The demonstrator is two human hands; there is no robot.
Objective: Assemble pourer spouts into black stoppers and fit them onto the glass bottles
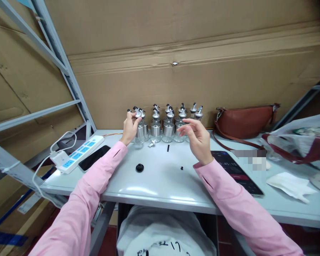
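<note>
At the back of the table, several glass bottles (pixel 155 130) with steel sleeves and metal pour spouts stand in rows. My left hand (pixel 131 126) is closed around the neck of the leftmost front bottle (pixel 140 133), just under its spout. Held in the air before the bottles on the right, my right hand (pixel 198 138) has its fingers apart, with nothing visible in them. Between my hands lie a silver pour spout (pixel 152 143), a thin black strip (pixel 168 148), a round black stopper (pixel 139 168) and a tiny black cap (pixel 181 168).
On the left are a white power strip (pixel 81 155) with a plugged-in charger and a dark phone (pixel 94 158). To the right lie a device with a timer screen (pixel 237 172), a brown handbag (pixel 244 122), a plastic bag (pixel 306 138) and white paper (pixel 290 185). Cardboard (pixel 149 85) stands behind.
</note>
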